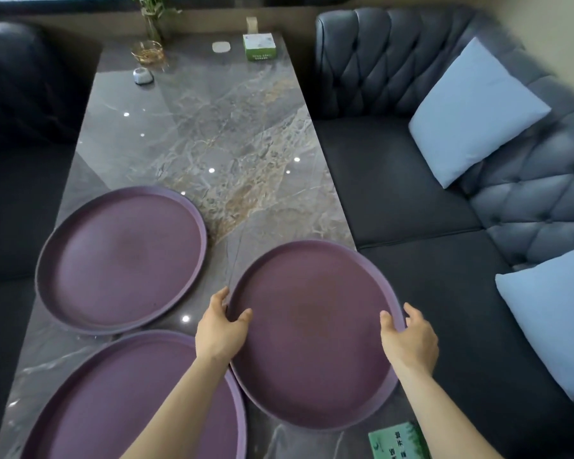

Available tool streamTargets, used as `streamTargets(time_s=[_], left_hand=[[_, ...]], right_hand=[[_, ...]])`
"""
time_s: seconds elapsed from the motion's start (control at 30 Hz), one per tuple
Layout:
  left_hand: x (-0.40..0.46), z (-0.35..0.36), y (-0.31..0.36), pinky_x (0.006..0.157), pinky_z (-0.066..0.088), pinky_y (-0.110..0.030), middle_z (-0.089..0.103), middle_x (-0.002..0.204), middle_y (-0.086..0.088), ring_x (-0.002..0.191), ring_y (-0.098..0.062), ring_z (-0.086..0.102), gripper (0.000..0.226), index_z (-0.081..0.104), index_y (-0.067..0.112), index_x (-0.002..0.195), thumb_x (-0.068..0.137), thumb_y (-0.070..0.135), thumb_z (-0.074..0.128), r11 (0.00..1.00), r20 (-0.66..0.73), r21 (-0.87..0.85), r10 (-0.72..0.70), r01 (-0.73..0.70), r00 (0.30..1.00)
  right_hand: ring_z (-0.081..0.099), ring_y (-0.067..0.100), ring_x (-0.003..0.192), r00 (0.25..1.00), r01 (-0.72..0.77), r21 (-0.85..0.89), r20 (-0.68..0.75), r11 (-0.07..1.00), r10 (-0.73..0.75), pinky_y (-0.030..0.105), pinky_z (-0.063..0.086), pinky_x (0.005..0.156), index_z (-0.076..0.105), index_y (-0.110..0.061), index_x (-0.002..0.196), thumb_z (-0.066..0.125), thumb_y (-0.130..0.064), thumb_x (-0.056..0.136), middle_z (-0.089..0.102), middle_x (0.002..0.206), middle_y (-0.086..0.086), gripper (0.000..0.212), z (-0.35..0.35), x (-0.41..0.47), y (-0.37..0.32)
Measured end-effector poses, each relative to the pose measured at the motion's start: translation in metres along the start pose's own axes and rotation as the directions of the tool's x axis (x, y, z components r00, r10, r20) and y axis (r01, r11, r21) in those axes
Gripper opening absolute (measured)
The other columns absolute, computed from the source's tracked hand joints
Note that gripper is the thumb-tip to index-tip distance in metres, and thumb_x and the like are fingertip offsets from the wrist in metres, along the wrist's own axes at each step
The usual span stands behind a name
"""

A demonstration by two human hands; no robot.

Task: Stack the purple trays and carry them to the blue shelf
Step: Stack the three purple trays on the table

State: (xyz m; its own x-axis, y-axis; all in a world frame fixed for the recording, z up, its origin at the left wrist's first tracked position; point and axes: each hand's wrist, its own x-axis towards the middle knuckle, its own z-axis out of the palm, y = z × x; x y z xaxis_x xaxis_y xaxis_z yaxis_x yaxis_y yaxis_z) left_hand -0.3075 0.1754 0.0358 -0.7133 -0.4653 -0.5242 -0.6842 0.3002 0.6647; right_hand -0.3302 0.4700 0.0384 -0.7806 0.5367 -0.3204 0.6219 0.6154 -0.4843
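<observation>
Three round purple trays lie on a grey marble table. The right tray hangs partly over the table's right edge, and I grip it on both sides: my left hand holds its left rim, my right hand its right rim, thumbs inside the rim. A second tray lies flat at the left. The third tray sits at the near left, partly under my left forearm. No blue shelf is in view.
A dark tufted sofa with two pale blue cushions wraps the table's right side. At the far end stand a green tissue box, a glass ashtray, a vase with a plant and small white objects. A green card lies near me.
</observation>
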Motion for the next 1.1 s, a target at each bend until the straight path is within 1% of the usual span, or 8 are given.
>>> streamTargets(time_s=[0.1,0.27,0.4,0.5,0.57,0.63,0.8,1.1], left_hand=[[-0.015,-0.012,-0.002,0.094,0.045,-0.035,0.06,0.135,0.003,0.118,-0.018,0.059,0.063,0.044,0.039,0.138,0.08,0.039,0.069,0.999,-0.026,-0.029,0.041,-0.042,0.999],[-0.042,-0.054,-0.033,0.093,0.045,-0.035,0.065,0.125,0.005,0.114,-0.018,0.061,0.055,0.05,0.041,0.129,0.078,0.04,0.07,0.995,-0.08,-0.058,0.075,-0.079,0.994],[-0.058,-0.103,-0.075,0.088,0.045,-0.034,0.067,0.113,0.013,0.111,-0.014,0.062,0.046,0.054,0.043,0.121,0.078,0.038,0.07,0.992,-0.155,-0.06,0.101,-0.112,0.983],[-0.063,-0.145,-0.112,0.086,0.047,-0.037,0.067,0.101,0.015,0.105,-0.015,0.065,0.039,0.056,0.044,0.113,0.076,0.039,0.071,0.994,-0.215,-0.023,0.099,-0.107,0.972],[-0.063,-0.17,-0.137,0.083,0.047,-0.038,0.068,0.099,0.015,0.104,-0.017,0.065,0.035,0.058,0.042,0.109,0.076,0.039,0.071,0.995,-0.237,-0.014,0.09,-0.097,0.967],[-0.064,-0.191,-0.16,0.083,0.046,-0.037,0.07,0.106,0.009,0.104,-0.018,0.065,0.035,0.06,0.038,0.111,0.078,0.038,0.071,0.997,-0.249,0.008,0.08,-0.081,0.965],[-0.069,-0.228,-0.206,0.082,0.046,-0.037,0.071,0.113,0.003,0.105,-0.023,0.065,0.038,0.06,0.034,0.114,0.078,0.036,0.072,0.998,-0.297,0.041,0.057,-0.047,0.953],[-0.067,-0.237,-0.24,0.083,0.046,-0.037,0.067,0.117,0.0,0.108,-0.025,0.062,0.048,0.055,0.034,0.122,0.077,0.041,0.072,0.997,-0.211,0.071,0.028,-0.013,0.977]], right_hand=[[0.057,0.038,0.114,0.998,-0.005,-0.043,-0.062,0.999,0.002,0.049,0.046,0.092,0.049,-0.014,0.138,0.06,-0.039,0.089,0.06,0.128,0.016,0.056,-0.011,-0.015,0.0],[0.058,0.037,0.112,0.992,-0.003,-0.099,-0.123,0.995,-0.01,0.046,0.047,0.091,0.061,-0.013,0.127,0.058,-0.032,0.091,0.067,0.119,0.013,0.04,-0.013,-0.064,0.002],[0.063,0.037,0.101,0.994,0.017,-0.105,-0.102,0.994,-0.028,0.043,0.052,0.083,0.071,-0.016,0.11,0.061,-0.029,0.088,0.072,0.104,0.01,0.028,0.008,-0.121,0.001],[0.063,0.034,0.101,0.995,0.046,-0.052,-0.083,0.998,-0.051,0.039,0.051,0.084,0.073,-0.016,0.106,0.066,-0.022,0.084,0.074,0.102,0.008,0.024,0.034,-0.171,-0.005],[0.063,0.033,0.104,0.995,0.08,-0.033,-0.051,0.996,-0.082,0.039,0.049,0.086,0.072,-0.016,0.106,0.066,-0.019,0.083,0.072,0.105,0.008,0.024,0.051,-0.201,-0.013],[0.061,0.033,0.105,0.995,0.1,-0.044,-0.011,0.994,-0.101,0.041,0.049,0.088,0.07,-0.017,0.108,0.066,-0.019,0.083,0.07,0.108,0.009,0.026,0.066,-0.225,-0.017],[0.059,0.036,0.113,0.99,0.128,-0.028,0.063,0.991,-0.126,0.042,0.045,0.096,0.066,-0.012,0.121,0.071,-0.019,0.081,0.066,0.117,0.015,0.041,0.1,-0.276,-0.031],[0.053,0.034,0.122,0.986,0.092,0.03,0.134,0.995,-0.095,0.044,0.04,0.102,0.051,-0.016,0.135,0.078,-0.03,0.076,0.056,0.131,0.016,0.066,0.128,-0.312,-0.03]])
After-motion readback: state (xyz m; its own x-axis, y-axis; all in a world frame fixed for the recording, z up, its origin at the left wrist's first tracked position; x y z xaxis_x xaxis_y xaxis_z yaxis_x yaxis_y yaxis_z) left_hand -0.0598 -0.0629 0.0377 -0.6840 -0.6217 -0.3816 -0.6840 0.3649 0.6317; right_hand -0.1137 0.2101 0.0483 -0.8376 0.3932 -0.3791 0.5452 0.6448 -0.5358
